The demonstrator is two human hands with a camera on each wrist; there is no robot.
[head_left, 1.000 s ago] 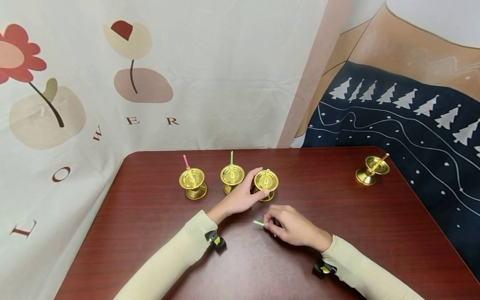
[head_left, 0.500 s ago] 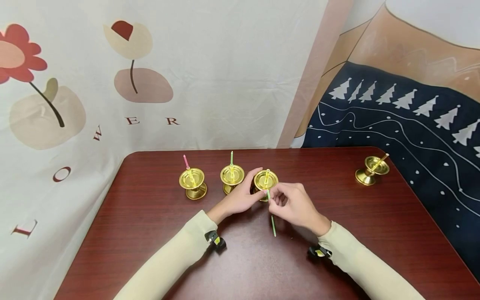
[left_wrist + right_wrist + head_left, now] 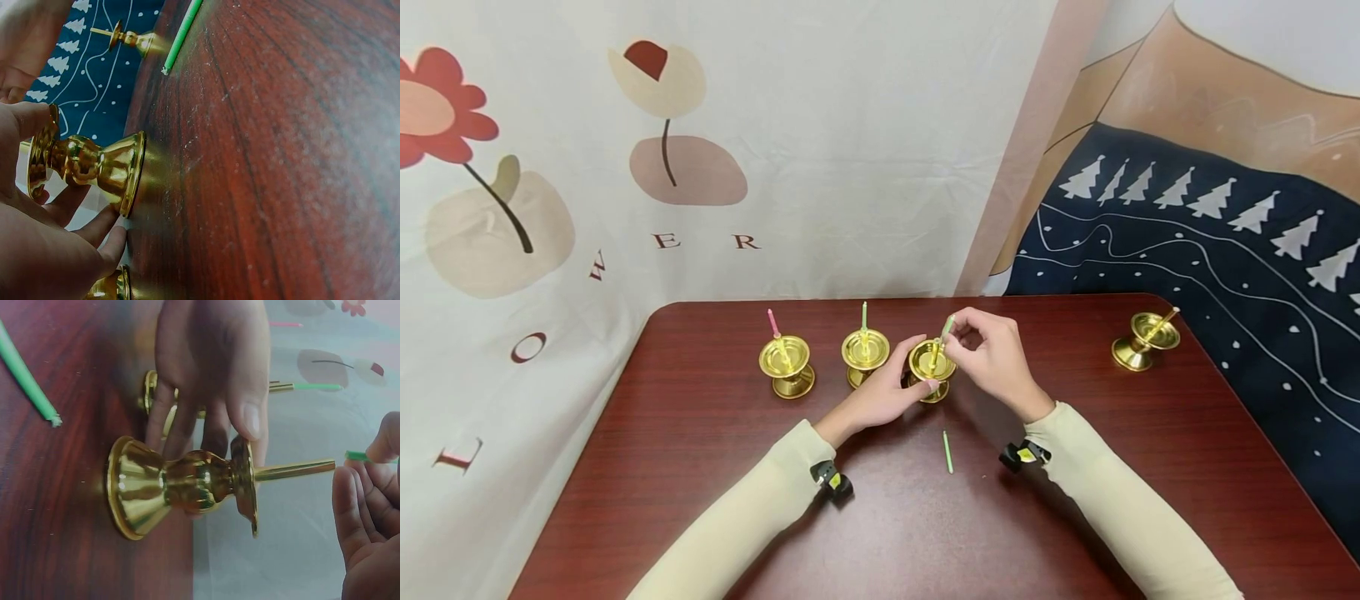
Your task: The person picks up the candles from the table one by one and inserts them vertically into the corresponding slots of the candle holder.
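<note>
My left hand (image 3: pixel 880 393) holds a brass candle holder (image 3: pixel 197 481) steady on the table, thumb on its dish and fingers around its far side. From the dish rises a thin brass tube (image 3: pixel 297 470). Between thumb and fingertips, my right hand (image 3: pixel 994 354) pinches a short green candle (image 3: pixel 357 455). In the right wrist view, the candle's lower end is a small gap away from the tube's tip. Another green candle (image 3: pixel 947 452) lies on the table in front of the hands.
Left of the held one stand two brass holders, one with a green candle (image 3: pixel 864 317) and one with a pink candle (image 3: pixel 772 322). A further brass holder (image 3: pixel 1132 352) stands at the far right. Printed cloth (image 3: pixel 850 167) hangs behind the table (image 3: pixel 700 433).
My right hand has lifted a green candle from the table and carried it up and away to the held holder's tube. The left hand has stayed on the holder.
</note>
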